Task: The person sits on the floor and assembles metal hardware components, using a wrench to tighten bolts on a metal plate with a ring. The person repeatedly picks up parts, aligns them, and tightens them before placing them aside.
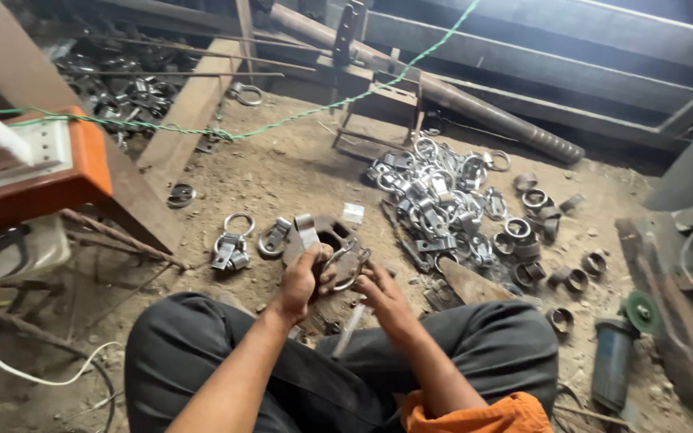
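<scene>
I sit on a dirt floor with my knees apart. My left hand (302,278) grips a bent metal strap (307,231) held upright over a round rusty metal block (332,234). My right hand (380,287) holds a metal ring clamp (350,265) against the block's right edge. Both hands are close together in front of my knees. Two finished ring clamps (233,244) lie on the ground to the left of the block.
A heap of shiny ring clamps (435,196) lies to the right, with several short pipe rings (535,232) beyond it. An angle grinder (618,349) rests at the right. An orange and white box (30,164), wooden beams, a green cord (282,122) and a long pipe (475,108) surround the spot.
</scene>
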